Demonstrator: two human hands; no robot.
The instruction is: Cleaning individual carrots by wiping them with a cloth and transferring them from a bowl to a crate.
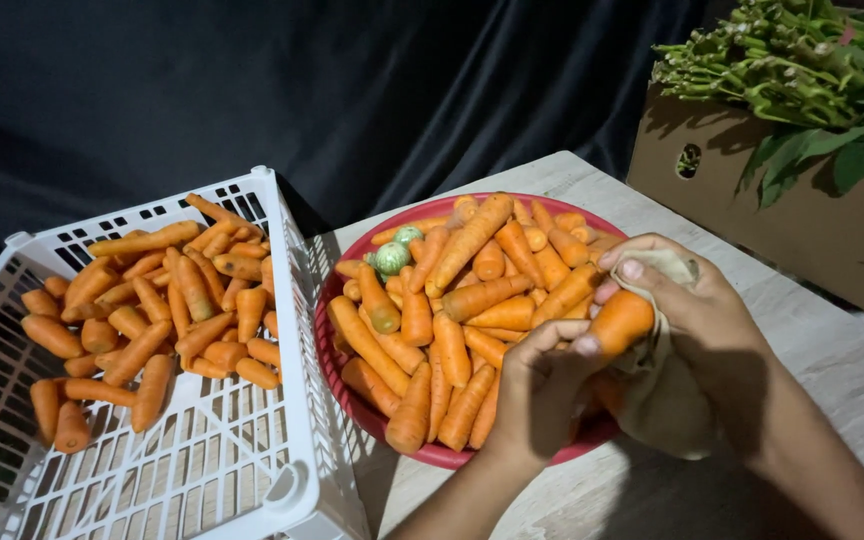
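My left hand [542, 395] grips the lower end of an orange carrot [620, 320] over the right side of a red bowl [347, 400]. My right hand [687, 300] presses a beige cloth [667, 400] around the same carrot's other side. The bowl holds several carrots [452, 300] and two small green round vegetables [392, 257]. To the left stands a white slatted plastic crate [222, 470] with several more carrots [162, 310] piled in its far half.
A cardboard box [802, 210] filled with leafy green stalks [802, 60] stands at the back right on the pale wooden table [572, 180]. A black cloth backdrop [352, 80] hangs behind everything.
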